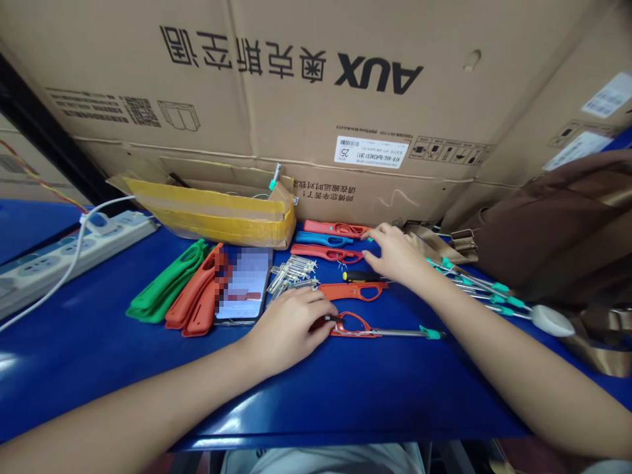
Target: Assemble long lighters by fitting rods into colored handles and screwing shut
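Blue table (99,359), green handles (168,283), red-orange handles (192,289), a blue handle (318,238), small black part (334,318), silver rod (399,333) with teal tip (431,334), black-and-yellow screwdriver (364,276), yellow tape (212,209) on tan box (284,195), white power strip (74,253), tan cardboard (276,112) with black lettering (378,74).

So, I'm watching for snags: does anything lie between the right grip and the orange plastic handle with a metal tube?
Yes: a yellow-and-black tool handle, then an orange plastic shell, lie between the right grip and that tubed handle.
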The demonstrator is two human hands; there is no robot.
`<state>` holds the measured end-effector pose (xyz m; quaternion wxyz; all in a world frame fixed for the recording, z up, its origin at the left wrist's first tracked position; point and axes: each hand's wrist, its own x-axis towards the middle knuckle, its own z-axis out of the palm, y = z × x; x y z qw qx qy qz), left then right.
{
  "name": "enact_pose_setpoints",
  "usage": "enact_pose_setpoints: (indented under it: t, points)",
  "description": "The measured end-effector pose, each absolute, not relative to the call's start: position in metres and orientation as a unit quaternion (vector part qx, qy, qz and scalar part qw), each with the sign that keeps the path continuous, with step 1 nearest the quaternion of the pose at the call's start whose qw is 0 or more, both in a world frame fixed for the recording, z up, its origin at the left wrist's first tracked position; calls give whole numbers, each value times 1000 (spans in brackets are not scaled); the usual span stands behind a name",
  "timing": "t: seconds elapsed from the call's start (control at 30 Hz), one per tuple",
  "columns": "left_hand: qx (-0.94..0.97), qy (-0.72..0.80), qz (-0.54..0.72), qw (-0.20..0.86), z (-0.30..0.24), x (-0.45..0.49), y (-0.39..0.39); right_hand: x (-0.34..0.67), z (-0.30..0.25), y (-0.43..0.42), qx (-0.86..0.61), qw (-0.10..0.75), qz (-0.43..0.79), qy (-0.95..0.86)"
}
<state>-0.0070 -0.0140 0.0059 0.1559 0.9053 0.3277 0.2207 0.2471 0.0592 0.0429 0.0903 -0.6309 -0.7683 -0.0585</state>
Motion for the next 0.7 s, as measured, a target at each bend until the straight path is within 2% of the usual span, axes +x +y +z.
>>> enact_pose_setpoints:
  t: [0.33, 0.47, 0.7]
  points:
    - [907, 331, 204, 160, 2, -9, -12, 281, 38, 92, -708, -16, -54, -704]
    - [906, 332, 206, 165, 1, -8, -13, 295, 34, 97, -699, 19, -5, -715]
    - [904, 333, 208, 169, 0, -8, -12, 307, 32, 97, -684, 137, 133, -704]
